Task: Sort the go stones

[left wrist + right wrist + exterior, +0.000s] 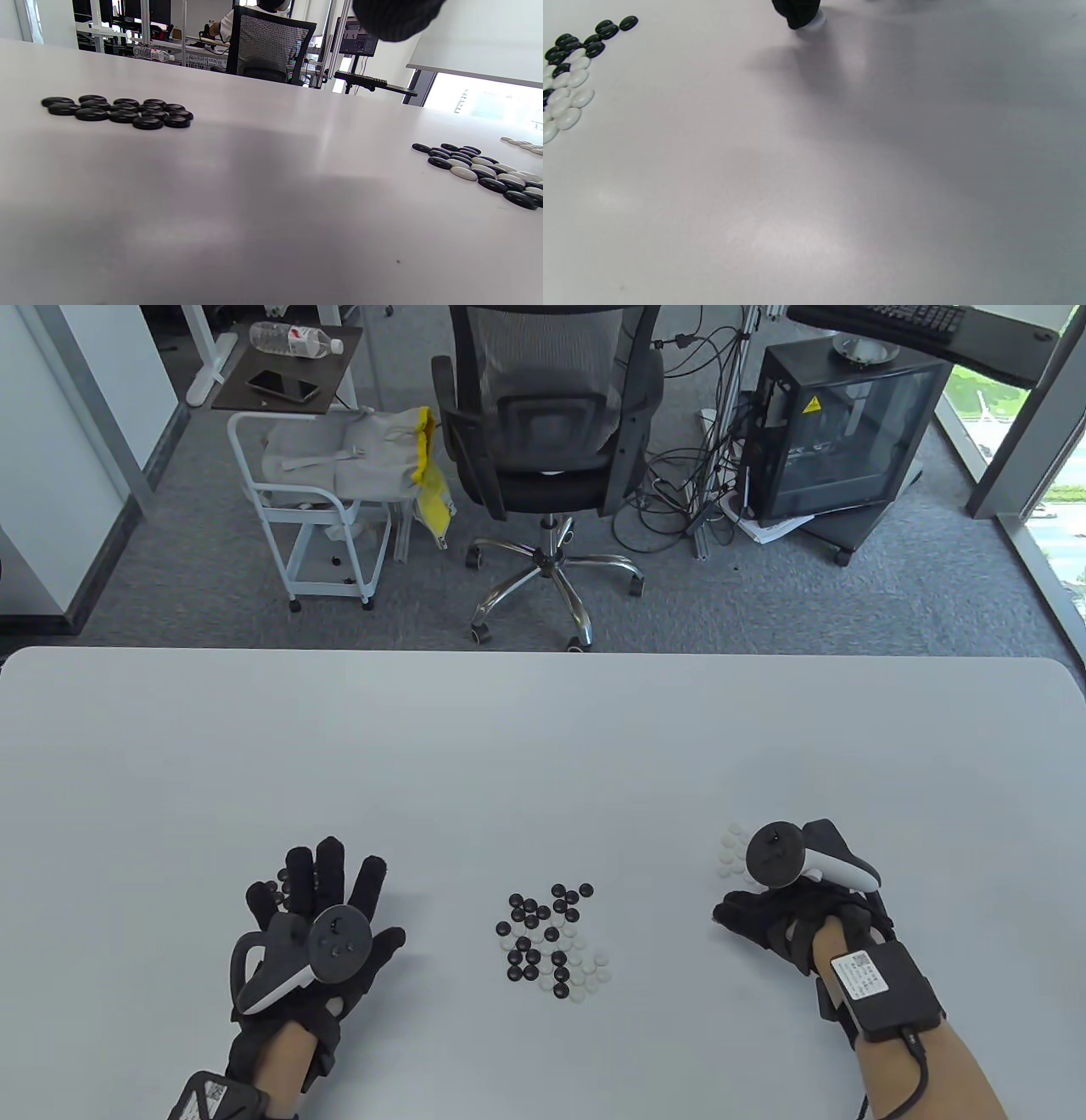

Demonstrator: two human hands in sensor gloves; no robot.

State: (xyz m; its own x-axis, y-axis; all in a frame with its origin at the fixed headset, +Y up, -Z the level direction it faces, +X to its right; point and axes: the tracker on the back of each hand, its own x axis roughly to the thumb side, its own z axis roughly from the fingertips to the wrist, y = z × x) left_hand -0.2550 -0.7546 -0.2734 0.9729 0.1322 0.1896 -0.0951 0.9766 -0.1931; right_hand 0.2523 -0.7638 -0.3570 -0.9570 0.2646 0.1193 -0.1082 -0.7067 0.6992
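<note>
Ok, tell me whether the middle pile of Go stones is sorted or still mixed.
Still mixed. The middle pile of round Go stones holds black and white stones side by side, as the left wrist view also shows.

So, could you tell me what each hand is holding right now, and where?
The left hand lies open, holding nothing. A right hand fingertip touches a white stone; a grip cannot be told.

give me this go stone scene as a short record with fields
mixed pile: black and white stones, table centre
black group: sorted black stones, under the left hand
white group: sorted white stones, by the right hand
left hand: fingers straight, holds nothing
right hand: fingertip on a white stone
surface: white table
</note>
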